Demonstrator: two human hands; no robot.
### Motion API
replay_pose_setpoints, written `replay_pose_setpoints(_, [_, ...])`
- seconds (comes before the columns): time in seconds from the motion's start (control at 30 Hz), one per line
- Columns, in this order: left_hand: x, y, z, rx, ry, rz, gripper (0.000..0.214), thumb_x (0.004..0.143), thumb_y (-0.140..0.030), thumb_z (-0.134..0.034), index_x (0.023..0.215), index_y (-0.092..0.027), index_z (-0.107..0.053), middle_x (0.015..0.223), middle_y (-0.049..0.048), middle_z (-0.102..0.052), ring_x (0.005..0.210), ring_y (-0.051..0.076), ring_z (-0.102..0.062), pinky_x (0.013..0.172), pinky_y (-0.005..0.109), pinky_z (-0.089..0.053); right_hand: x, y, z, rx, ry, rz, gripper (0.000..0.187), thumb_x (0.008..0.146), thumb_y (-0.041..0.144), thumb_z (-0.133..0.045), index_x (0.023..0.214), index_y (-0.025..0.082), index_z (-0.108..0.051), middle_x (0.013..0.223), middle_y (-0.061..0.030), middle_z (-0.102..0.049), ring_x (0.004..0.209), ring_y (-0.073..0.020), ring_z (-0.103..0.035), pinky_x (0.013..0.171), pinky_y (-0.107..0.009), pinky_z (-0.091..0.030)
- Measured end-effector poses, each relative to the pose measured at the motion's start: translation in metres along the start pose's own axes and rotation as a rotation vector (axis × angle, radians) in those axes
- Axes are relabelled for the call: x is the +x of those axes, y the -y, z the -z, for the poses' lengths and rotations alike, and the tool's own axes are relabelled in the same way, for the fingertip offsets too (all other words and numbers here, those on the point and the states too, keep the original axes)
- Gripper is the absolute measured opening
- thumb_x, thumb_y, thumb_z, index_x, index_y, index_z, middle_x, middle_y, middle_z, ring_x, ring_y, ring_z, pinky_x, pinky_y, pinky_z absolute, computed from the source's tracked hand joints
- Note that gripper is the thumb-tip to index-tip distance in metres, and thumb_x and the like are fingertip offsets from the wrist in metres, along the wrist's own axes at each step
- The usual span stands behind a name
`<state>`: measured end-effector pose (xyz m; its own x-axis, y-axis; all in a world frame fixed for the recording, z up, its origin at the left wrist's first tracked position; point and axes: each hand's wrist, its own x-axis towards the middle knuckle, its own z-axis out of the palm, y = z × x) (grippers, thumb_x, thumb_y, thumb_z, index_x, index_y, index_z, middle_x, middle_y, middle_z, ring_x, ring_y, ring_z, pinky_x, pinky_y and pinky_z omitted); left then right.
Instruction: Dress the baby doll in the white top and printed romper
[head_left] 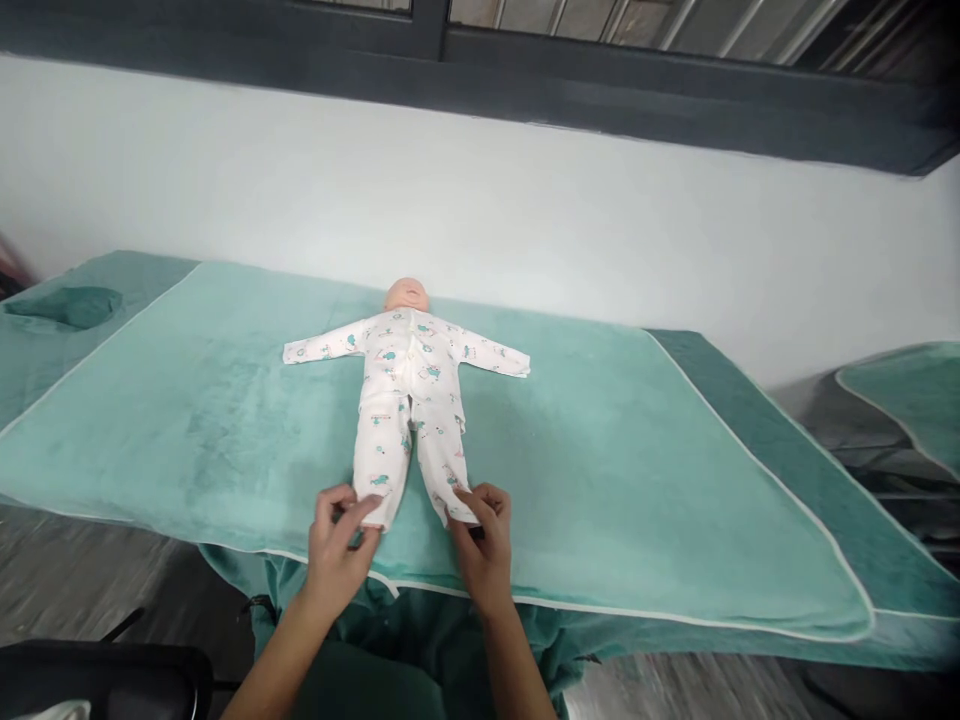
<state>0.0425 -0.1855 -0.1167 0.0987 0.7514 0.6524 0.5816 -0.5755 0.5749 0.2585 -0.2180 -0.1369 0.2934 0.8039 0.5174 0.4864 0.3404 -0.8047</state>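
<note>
A baby doll [407,293] lies on its back, its head toward the wall and its legs toward me. It wears a white printed shirt [401,355] with the sleeves spread wide, and matching white pants [384,450]. My left hand [339,540] pinches the cuff of the pants leg on the left between thumb and fingers. At the other cuff, my right hand [484,535] grips the fabric the same way. The doll's feet are not visible past the cuffs.
A light green padded cover [600,480] with white piping lies over the darker green bed [697,370]. At its left end is a face opening [64,307]. A white wall [480,190] stands behind. A black chair [105,680] is at lower left.
</note>
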Motion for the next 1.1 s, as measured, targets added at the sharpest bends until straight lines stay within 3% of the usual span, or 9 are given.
replay_pose_setpoints(0.07, [0.005, 0.006, 0.009, 0.038, -0.043, 0.062, 0.035, 0.088, -0.01, -0.057, 0.114, -0.028, -0.071, 0.102, 0.0056, -0.049, 0.085, 0.018, -0.059, 0.068, 0.029, -0.056, 0.001, -0.003, 0.002, 0.059, -0.007, -0.047, 0.033, 0.094, 0.016, -0.061, 0.12, 0.034, -0.069, 0.112, -0.0072, -0.049, 0.098, -0.0204, -0.055, 0.068, -0.031, -0.055])
replay_pose_setpoints(0.23, [-0.006, 0.015, 0.01, 0.044, 0.052, 0.068, 0.035, 0.091, -0.014, -0.06, 0.122, -0.028, -0.069, 0.102, 0.006, -0.053, 0.089, 0.018, -0.062, 0.074, 0.031, -0.058, -0.005, -0.009, -0.001, 0.1, -0.005, -0.102, 0.027, 0.095, 0.018, -0.06, 0.116, 0.031, -0.072, 0.113, -0.0079, -0.046, 0.097, -0.0191, -0.054, 0.065, -0.028, -0.054])
replay_pose_setpoints(0.4, [-0.022, 0.002, -0.006, 0.09, 0.078, 0.084, 0.045, 0.091, -0.022, -0.065, 0.134, -0.032, -0.063, 0.117, 0.0107, -0.052, 0.106, 0.025, -0.062, 0.09, 0.043, -0.059, -0.009, -0.012, -0.001, 0.056, 0.025, -0.078, 0.029, 0.094, 0.019, -0.06, 0.118, 0.031, -0.072, 0.115, -0.0083, -0.048, 0.095, -0.0191, -0.055, 0.068, -0.031, -0.056])
replay_pose_setpoints(0.53, [-0.018, -0.008, -0.009, 0.048, 0.109, 0.061, 0.041, 0.091, -0.02, -0.065, 0.129, -0.035, -0.068, 0.131, 0.0124, -0.05, 0.122, 0.028, -0.058, 0.1, 0.048, -0.057, -0.004, -0.008, 0.005, 0.064, 0.054, -0.024, 0.029, 0.096, 0.019, -0.059, 0.117, 0.032, -0.073, 0.115, -0.0076, -0.051, 0.093, -0.0182, -0.058, 0.069, -0.031, -0.056])
replay_pose_setpoints(0.63, [-0.015, -0.011, -0.004, -0.003, 0.102, 0.069, 0.037, 0.092, -0.019, -0.062, 0.125, -0.034, -0.069, 0.132, 0.0122, -0.052, 0.122, 0.028, -0.058, 0.097, 0.045, -0.06, -0.003, 0.006, 0.006, -0.067, 0.123, 0.053, 0.034, 0.096, 0.019, -0.058, 0.123, 0.034, -0.071, 0.112, -0.0079, -0.056, 0.095, -0.021, -0.06, 0.073, -0.036, -0.056])
replay_pose_setpoints(0.8, [-0.018, -0.011, 0.004, -0.062, 0.099, 0.151, 0.036, 0.095, -0.02, -0.06, 0.127, -0.035, -0.067, 0.119, 0.0089, -0.052, 0.106, 0.021, -0.063, 0.074, 0.029, -0.063, -0.006, 0.05, -0.014, -0.398, 0.171, 0.187, 0.045, 0.091, 0.026, -0.068, 0.135, 0.035, -0.061, 0.121, -0.0113, -0.061, 0.112, -0.0325, -0.056, 0.093, -0.054, -0.05])
replay_pose_setpoints(1.0, [-0.015, -0.005, 0.011, -0.06, 0.108, 0.097, 0.04, 0.096, -0.017, -0.057, 0.13, -0.035, -0.065, 0.108, 0.0058, -0.054, 0.088, 0.016, -0.064, 0.078, 0.03, -0.06, 0.013, 0.078, -0.038, -0.426, 0.398, 0.226, 0.025, 0.09, 0.017, -0.065, 0.112, 0.028, -0.062, 0.104, -0.0064, -0.068, 0.103, -0.0304, -0.059, 0.108, -0.06, -0.037])
replay_pose_setpoints(1.1, [-0.014, -0.003, 0.015, -0.052, 0.128, 0.102, 0.04, 0.098, -0.018, -0.055, 0.132, -0.035, -0.064, 0.108, 0.0063, -0.055, 0.09, 0.017, -0.066, 0.077, 0.03, -0.059, 0.021, 0.081, -0.04, -0.433, 0.42, 0.238, 0.018, 0.09, 0.012, -0.06, 0.099, 0.027, -0.062, 0.095, -0.0039, -0.068, 0.098, -0.0271, -0.061, 0.109, -0.058, -0.037])
